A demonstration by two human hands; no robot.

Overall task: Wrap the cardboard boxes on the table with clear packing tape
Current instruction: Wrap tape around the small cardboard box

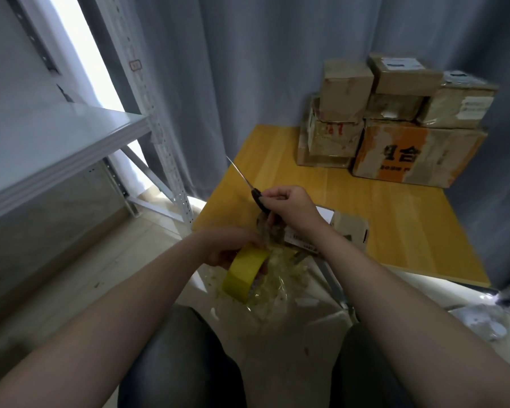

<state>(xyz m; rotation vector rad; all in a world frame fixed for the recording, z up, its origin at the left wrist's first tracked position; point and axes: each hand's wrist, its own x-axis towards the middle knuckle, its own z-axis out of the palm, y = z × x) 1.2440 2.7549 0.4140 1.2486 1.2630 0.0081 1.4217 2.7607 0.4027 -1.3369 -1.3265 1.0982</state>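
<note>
Both bare forearms fill the lower frame above dark-trousered knees; the left hand (224,248), at centre, has its fingers curled around a yellowish roll of clear packing tape (243,275). Just above it, the right hand (289,207) is clenched on the black handle of a thin-bladed cutting tool (248,185) whose blade points toward upper left, over a small brown cardboard box (348,228) lying at the near edge of the yellow wooden table (409,225). Stacked brown cardboard boxes (395,119) sit at upper right against the grey curtain (248,69), and a grey metal shelf rack (71,142) stands at left.
</note>
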